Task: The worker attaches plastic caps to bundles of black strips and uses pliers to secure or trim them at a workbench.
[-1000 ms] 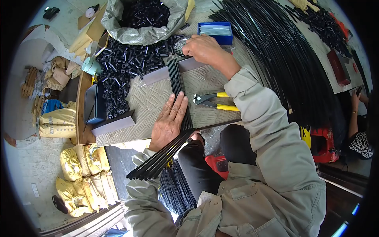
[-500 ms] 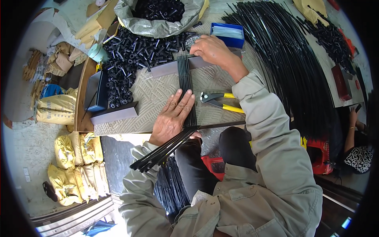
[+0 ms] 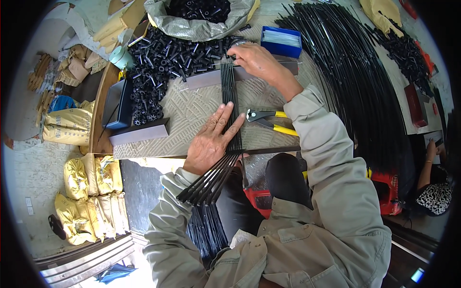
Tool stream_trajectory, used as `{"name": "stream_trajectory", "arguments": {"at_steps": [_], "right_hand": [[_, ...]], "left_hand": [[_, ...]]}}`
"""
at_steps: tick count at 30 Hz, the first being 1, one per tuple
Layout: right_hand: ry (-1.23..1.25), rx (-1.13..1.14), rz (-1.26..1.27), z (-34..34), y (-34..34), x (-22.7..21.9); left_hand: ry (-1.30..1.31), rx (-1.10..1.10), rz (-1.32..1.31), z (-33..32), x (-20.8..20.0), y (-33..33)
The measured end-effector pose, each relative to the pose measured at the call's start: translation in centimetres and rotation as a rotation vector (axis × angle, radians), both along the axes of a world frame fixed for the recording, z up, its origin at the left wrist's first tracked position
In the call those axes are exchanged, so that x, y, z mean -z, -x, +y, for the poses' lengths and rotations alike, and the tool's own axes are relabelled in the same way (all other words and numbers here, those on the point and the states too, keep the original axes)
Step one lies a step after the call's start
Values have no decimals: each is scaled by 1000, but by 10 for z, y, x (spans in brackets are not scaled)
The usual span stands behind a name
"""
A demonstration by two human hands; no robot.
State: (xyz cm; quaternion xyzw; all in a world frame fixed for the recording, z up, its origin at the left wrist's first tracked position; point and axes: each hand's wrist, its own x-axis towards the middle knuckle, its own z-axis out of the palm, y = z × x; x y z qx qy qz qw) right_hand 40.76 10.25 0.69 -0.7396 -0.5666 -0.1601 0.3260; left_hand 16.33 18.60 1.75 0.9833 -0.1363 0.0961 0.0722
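Observation:
A row of thin black rods lies side by side on the worktable, far ends across a grey metal bar. Their near ends fan out past the table edge above my left forearm. My left hand lies flat over the row, fingers outstretched and a little apart. At the far rod tips, my right hand is closed in a pinch; a small dark bit shows by its fingertips, too small to name. Behind those fingers a round container is mostly hidden. Yellow-handled pincers rest right of the rods.
Small black tubular parts are heaped at the far left, below a grey sack of similar parts. A blue box holds pale strips. Long black rods cover the right side. Another person's arm shows at far right.
The rods' near ends have swung right and spread into a wider fan. My right fingers have shifted slightly left onto the rod tips. My left fingers are further apart.

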Motion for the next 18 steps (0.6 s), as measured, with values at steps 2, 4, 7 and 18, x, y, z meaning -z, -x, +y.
{"name": "stream_trajectory", "arguments": {"at_steps": [2, 4, 7, 18], "right_hand": [[-79, -45, 110, 2, 3, -4], [1, 21, 44, -6, 1, -3], [164, 157, -93, -16, -3, -2], [384, 624, -77, -54, -72, -38]], "left_hand": [[9, -6, 3, -1, 0, 1], [28, -13, 9, -1, -1, 2], [8, -1, -2, 3, 2, 2], [35, 44, -64, 8, 3, 5]]}}
